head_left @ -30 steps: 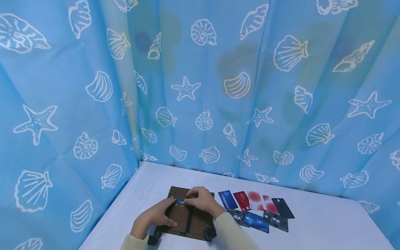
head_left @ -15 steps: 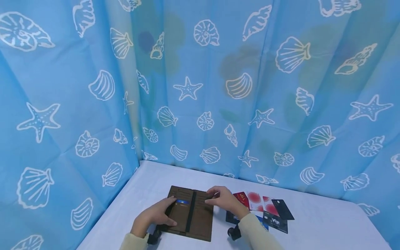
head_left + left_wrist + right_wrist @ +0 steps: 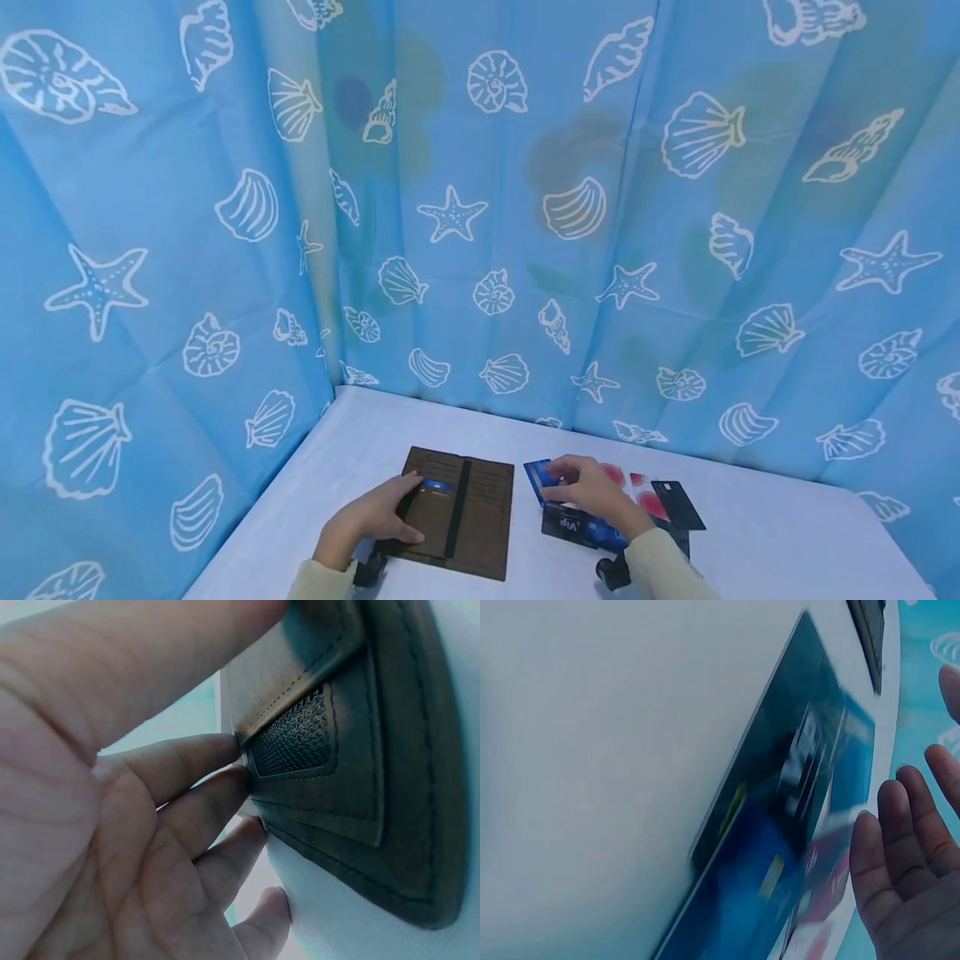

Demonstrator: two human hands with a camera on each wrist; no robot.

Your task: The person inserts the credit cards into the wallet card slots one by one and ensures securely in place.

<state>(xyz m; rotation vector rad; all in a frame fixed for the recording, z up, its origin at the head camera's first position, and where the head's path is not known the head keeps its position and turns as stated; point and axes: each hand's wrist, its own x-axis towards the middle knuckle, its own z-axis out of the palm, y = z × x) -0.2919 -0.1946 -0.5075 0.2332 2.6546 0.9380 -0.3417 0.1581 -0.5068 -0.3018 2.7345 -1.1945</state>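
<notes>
Brown wallet is lying unfolded on the white table, its stitched panels showing rows of slots, a dark strap running down the middle and a blue card peeking from the left half. From the left wrist, a dark mesh patch is showing near a rounded corner. The left hand is spanning the wallet's left edge, thumb and fingers wide apart and touching it. The right hand is reaching over loose cards, fingers parted beside a loose blue one; whether it is touching that card is hard to tell. White tabletop is separating the wallet's right edge from the cards and stretching from its far edge towards the blue curtain.
</notes>
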